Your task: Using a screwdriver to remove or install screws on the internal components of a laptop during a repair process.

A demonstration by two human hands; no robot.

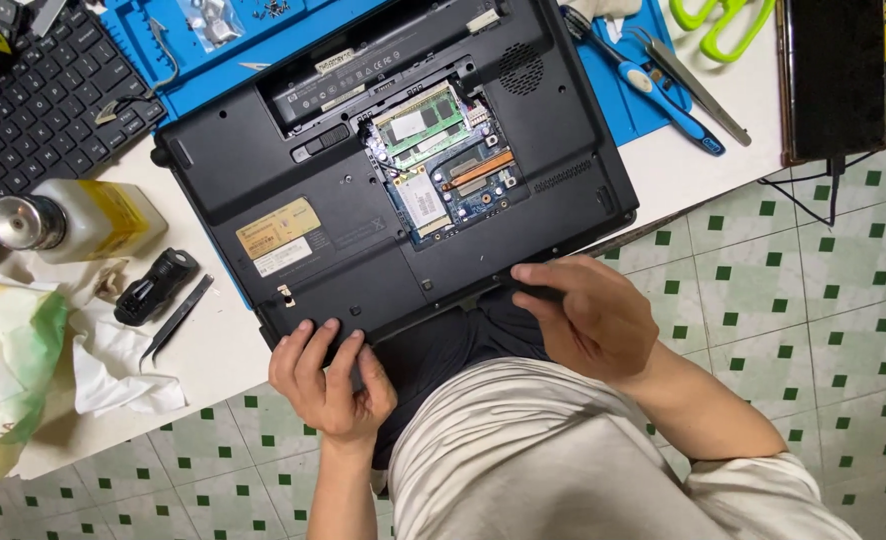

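Head view looks straight down on my two hands at the near edge of a black laptop (363, 190), which lies upside down on a white table (213, 360), partly over a blue mat (223, 60). My left hand (328, 380) grips the laptop's near left corner, fingers bent together over the edge and pressed on the casing. My right hand (583, 315) is at the near right edge, fingers held close and curled onto a dark strip along the rim (whether that strip is a loose part or just the casing, I cannot tell). A panel is off the underside, so the green memory board (418, 125) and the circuit board (473, 175) below it lie bare. A yellowish label (278, 228) sits on the casing left of that opening.

Left of the laptop stand a bottle (83, 218) with a metal top, a small black tool (155, 285) and black tweezers (178, 318), all near crumpled white paper (113, 370). A keyboard (43, 90) lies at the far left. On the mat's right side rest a blue-handled screwdriver (668, 105) and metal tweezers (688, 80), just beside each other. Green scissors (723, 22) and a dark tablet (831, 80) lie further right. Below the table edge are my lap and the green-and-white tiled floor (813, 300).
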